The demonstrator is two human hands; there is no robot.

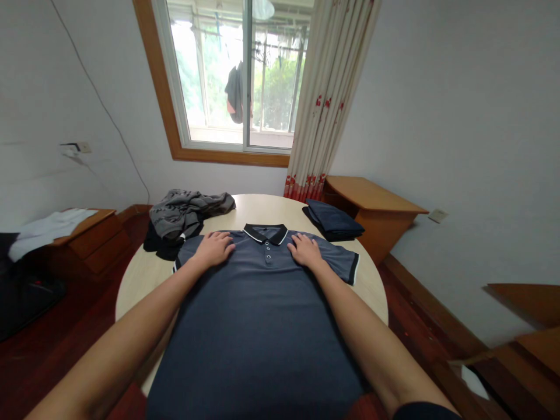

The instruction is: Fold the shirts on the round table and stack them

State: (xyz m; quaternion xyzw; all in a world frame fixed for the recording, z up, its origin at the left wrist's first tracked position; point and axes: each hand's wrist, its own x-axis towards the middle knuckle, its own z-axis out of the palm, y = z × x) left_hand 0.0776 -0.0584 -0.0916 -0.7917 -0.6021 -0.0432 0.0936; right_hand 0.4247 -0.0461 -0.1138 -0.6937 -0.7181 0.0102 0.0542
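A dark grey-blue polo shirt [262, 315] lies spread front side up, its black, white-edged collar pointing toward the window. Its lower part reaches over the near edge of the round table [135, 291]. My left hand [215, 248] rests flat on the shirt's left shoulder area, fingers stretched out. On the other side of the collar, my right hand [305, 249] lies on the shirt with its fingers apart. Neither hand grips the fabric. The right sleeve is spread out flat; my left forearm partly covers the left side.
A rumpled pile of grey and black clothes [186, 213] sits at the table's back left. Folded dark garments [332, 219] lie at the back right. Beyond stand a wooden desk [371, 195] and a curtain [328, 99] beside the window. A wooden cabinet [96, 239] stands left.
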